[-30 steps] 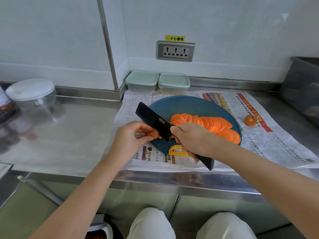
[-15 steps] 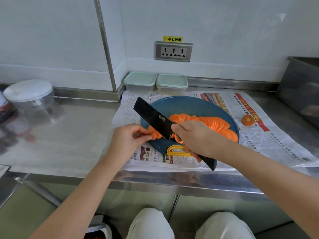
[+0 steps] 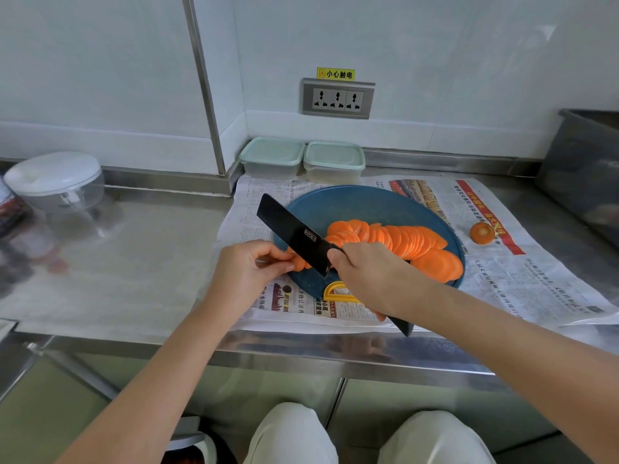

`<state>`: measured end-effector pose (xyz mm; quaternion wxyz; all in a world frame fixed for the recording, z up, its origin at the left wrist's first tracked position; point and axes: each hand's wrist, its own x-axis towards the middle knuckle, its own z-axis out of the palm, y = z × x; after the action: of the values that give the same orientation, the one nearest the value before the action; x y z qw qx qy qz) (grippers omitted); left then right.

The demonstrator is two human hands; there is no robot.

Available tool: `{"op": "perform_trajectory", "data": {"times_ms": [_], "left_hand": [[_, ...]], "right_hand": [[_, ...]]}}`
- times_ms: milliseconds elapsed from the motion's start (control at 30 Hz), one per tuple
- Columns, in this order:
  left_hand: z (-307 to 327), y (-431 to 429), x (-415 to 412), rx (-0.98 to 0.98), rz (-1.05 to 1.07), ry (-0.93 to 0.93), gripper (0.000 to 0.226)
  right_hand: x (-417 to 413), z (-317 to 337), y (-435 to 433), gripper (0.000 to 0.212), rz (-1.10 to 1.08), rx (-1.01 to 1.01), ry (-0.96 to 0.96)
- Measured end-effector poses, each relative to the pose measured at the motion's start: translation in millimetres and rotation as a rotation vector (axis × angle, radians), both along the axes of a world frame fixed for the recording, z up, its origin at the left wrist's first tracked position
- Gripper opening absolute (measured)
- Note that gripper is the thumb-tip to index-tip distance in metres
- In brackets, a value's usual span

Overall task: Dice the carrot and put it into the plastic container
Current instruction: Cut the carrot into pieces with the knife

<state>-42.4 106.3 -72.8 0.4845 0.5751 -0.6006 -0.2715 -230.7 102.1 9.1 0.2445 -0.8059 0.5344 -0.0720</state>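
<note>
Orange carrot slices (image 3: 407, 241) overlapping in a row, carrot stub (image 3: 481, 233) apart, two lidded plastic containers (image 3: 272, 158) side by side

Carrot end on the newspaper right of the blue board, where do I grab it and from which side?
Pinch the carrot end across its rounded sides, coming down from above. It is a short stub lying alone on the newspaper, cut face turned upward, so both sides are open to fingers. The right hand is nearer but grips the knife.
</note>
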Motion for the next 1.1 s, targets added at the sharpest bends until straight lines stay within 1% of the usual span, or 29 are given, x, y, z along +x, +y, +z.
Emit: {"op": "perform_trajectory", "data": {"times_ms": [67, 167, 500, 700, 800, 900, 1000, 1100], "left_hand": [[0, 0, 0, 0.0, -0.002, -0.006, 0.013], [1, 0, 0, -0.004, 0.001, -0.012, 0.013], [2, 3, 0, -0.003, 0.014, -0.028, 0.013], [5, 3, -3, -0.011, 0.02, -0.011, 0.016], [5, 3, -3, -0.017, 0.025, -0.039, 0.014], [5, 3, -2, -0.028, 0.024, -0.027, 0.015], [5, 3, -2, -0.025, 0.028, -0.015, 0.018], [5, 3, -3, -0.03, 0.021, 0.002, 0.019]], "right_hand": [[0, -2, -1, 0.037, 0.005, -0.019, 0.016], [-1, 1, -3, 0.04, 0.044, -0.001, 0.026], [2, 4, -6, 0.039, 0.061, 0.022, 0.075], [7, -3, -9, 0.036, 0.078, 0.016, 0.068], [10, -8, -10, 0.036, 0.065, 0.03, 0.052], [11, -10, -9, 0.034, 0.056, 0.052, 0.026], [15, -15, -8, 0.028, 0.065, 0.022, 0.037], [25, -21, -11, 0.029, 0.059, -0.035, 0.109]]}}
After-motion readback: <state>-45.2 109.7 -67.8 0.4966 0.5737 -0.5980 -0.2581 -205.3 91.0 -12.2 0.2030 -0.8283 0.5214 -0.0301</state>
